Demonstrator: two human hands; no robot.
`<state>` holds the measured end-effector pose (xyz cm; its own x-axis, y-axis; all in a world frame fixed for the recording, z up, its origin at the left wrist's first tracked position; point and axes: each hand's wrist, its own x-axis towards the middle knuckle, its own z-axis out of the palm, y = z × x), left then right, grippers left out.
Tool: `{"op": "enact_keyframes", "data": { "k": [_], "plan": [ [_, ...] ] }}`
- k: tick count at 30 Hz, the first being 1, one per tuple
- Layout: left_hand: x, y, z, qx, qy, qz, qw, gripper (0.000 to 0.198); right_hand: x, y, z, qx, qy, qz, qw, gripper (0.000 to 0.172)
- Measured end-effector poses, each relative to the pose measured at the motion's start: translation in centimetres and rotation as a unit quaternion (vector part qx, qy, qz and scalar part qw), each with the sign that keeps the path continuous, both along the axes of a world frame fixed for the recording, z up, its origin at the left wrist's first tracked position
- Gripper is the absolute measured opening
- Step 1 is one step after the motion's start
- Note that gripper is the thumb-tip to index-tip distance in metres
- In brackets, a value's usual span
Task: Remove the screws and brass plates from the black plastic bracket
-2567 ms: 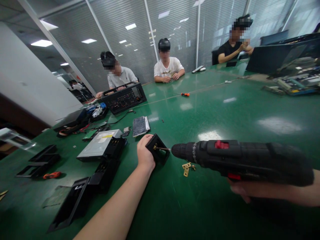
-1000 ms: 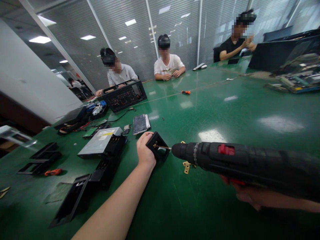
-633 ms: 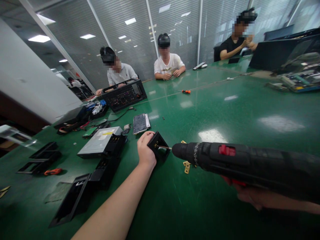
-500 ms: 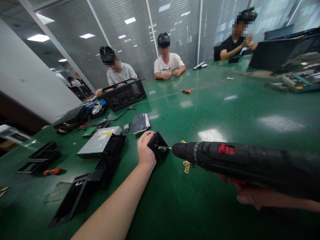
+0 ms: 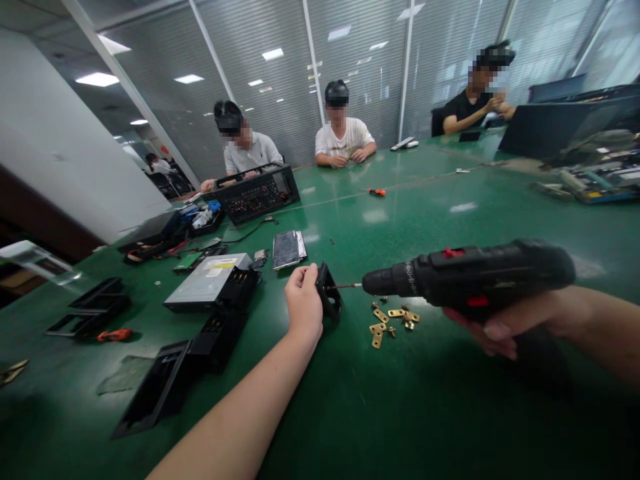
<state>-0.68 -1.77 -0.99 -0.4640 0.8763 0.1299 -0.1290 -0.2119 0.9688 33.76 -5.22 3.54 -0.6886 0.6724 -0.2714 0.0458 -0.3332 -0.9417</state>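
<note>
Head view: a small black plastic bracket [image 5: 330, 299] is held upright on the green table [image 5: 400, 407], near its middle, by the left hand [image 5: 304, 308]. That hand is closed, with the fingers curled round the bracket's near edge and the thumb set against its top.

A black cordless drill [image 5: 470, 277] is held level in the right hand [image 5: 505, 323]. The hand is wrapped shut round the grip under the body, with one finger laid beside the red trigger. A red slide switch is seen on top of the drill. The drill bit [image 5: 345, 286] is pointed at the bracket's right side, and its tip is at the bracket; whether it is seated in a screw cannot be told. A ring of pale marks is printed round the collar behind the chuck, too small to be read.

Several small brass plates [image 5: 387, 317] are scattered on the table just below the drill's nose, near the bracket.

To the left, an optical drive [image 5: 210, 283] lies flat. It bears a white and yellow label whose writing cannot be made out. Black plastic bezels [image 5: 165, 383] are spread in front of it, and an orange screwdriver [image 5: 114, 335] lies further left. A dark flat device [image 5: 287, 248] rests beyond the left hand.

An open computer case [image 5: 257, 193] stands at the far side. Three co-workers are seated behind the table, and a second orange screwdriver [image 5: 377, 192] lies well apart from them.
</note>
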Motion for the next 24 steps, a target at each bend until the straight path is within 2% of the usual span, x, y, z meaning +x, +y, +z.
{"op": "enact_keyframes", "data": {
  "k": [9,13,15,18,22,24],
  "plan": [
    [-0.4,-1.0,0.2,-0.008,0.040,-0.018,0.999,0.047,0.0,1.5,-0.4,-0.029,0.029,0.028,0.999,0.051],
    [-0.5,-1.4,0.3,-0.012,0.044,-0.025,0.999,0.049,0.5,2.0,-1.2,0.002,0.036,0.032,0.999,0.047],
    [-0.5,-1.5,0.3,-0.015,0.047,-0.024,0.998,0.052,0.6,2.1,-1.6,0.032,0.031,0.029,0.999,0.054],
    [-0.8,-1.9,0.5,-0.018,0.049,-0.026,0.998,0.054,0.4,1.7,-1.5,0.066,0.017,0.003,0.998,0.068],
    [-1.3,-2.3,0.8,0.007,0.071,-0.031,0.997,0.049,0.0,-0.1,-0.4,0.077,-0.008,-0.052,0.996,0.059],
    [-1.5,-2.4,1.0,0.026,0.085,-0.028,0.996,0.043,-0.3,-1.1,0.2,0.090,-0.018,-0.073,0.993,0.060]
  ]
}}
